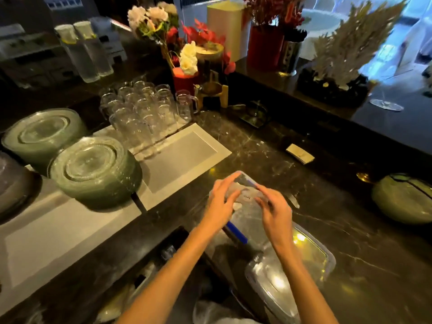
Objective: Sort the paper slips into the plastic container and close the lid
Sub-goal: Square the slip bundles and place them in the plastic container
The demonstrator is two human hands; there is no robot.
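Container: a clear plastic container (pixel 247 218) with blue clips sits on the dark marble tabletop (pixel 315 183), right under both hands.
Left hand: the left hand (pixel 222 199) lies on the container's left side, fingers spread and curved over its far left corner; blur hides whether it grips.
Right hand: the right hand (pixel 273 209) is over the container's right side, fingers bent, tips meeting a pale slip (pixel 249 197) with dark print that lies between the two hands.
Clip: a blue clip (pixel 237 232) shows on the near left edge, just below the left wrist.
Lid: a clear lid (pixel 311 256) lies flat on the tabletop, just right of the container and nearer the person.
Slips: a small stack of paper (pixel 300 154) lies well beyond the hands.
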